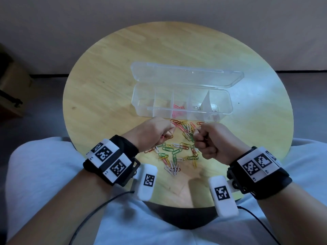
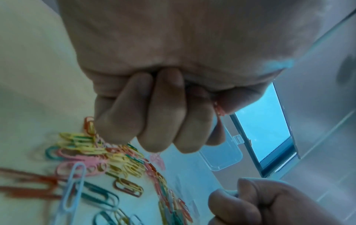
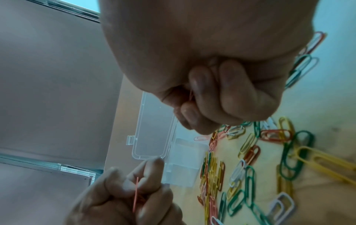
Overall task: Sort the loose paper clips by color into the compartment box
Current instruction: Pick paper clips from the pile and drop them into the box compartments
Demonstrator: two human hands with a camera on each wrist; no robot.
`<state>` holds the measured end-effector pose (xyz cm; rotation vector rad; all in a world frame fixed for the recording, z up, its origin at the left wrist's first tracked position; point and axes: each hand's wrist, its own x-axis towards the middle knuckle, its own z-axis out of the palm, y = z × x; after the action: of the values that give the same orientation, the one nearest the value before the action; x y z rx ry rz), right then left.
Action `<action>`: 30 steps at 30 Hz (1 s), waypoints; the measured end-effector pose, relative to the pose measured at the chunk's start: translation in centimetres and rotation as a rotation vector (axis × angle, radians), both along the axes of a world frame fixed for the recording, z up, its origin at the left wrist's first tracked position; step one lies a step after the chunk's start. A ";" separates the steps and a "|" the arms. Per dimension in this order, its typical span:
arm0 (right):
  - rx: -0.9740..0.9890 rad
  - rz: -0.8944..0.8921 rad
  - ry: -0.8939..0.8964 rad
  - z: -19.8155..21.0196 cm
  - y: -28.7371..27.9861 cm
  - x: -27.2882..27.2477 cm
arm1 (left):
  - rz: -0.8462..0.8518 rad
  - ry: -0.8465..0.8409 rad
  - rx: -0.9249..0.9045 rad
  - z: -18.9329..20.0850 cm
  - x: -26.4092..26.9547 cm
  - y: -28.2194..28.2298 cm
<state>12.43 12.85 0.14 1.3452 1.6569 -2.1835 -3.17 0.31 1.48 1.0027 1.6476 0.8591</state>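
Note:
A pile of loose paper clips (image 1: 177, 151) in red, pink, yellow, green and white lies on the round wooden table (image 1: 106, 85). Behind it stands the clear compartment box (image 1: 228, 103), its lid (image 1: 185, 75) folded back. One middle compartment holds pink clips (image 1: 178, 107), and the one to its right holds a few pale clips (image 1: 197, 107). My left hand (image 1: 168, 133) hovers over the pile's left side, fingers curled, pinching a pink-red clip (image 2: 218, 108). My right hand (image 1: 200, 137) is a fist over the pile's right side, with a thin red clip (image 3: 190, 95) showing between its fingers.
The box sits just beyond both hands, its near wall close to the knuckles. Clips (image 3: 248, 175) spread from the box wall toward the table's near edge (image 1: 177, 206). A cardboard box (image 1: 12, 85) stands on the floor at the far left.

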 end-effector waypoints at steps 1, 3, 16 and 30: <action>0.016 0.000 -0.008 0.2 0.0 0.0 | -0.039 -0.067 0.039 0.1 0.0 -0.2; 0.030 0.012 -0.007 0.7 0.1 -0.2 | -0.039 -0.147 0.095 0.4 0.0 -0.6; 0.340 0.116 0.019 4.1 0.8 -2.4 | 0.232 0.044 0.180 1.1 0.4 0.5; 0.333 -0.070 0.084 3.1 0.3 -1.6 | 0.287 -0.281 0.092 2.5 1.3 2.5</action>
<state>10.80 13.14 3.19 1.4207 2.1113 -2.0946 -1.86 2.81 3.99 0.6771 1.5395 1.2184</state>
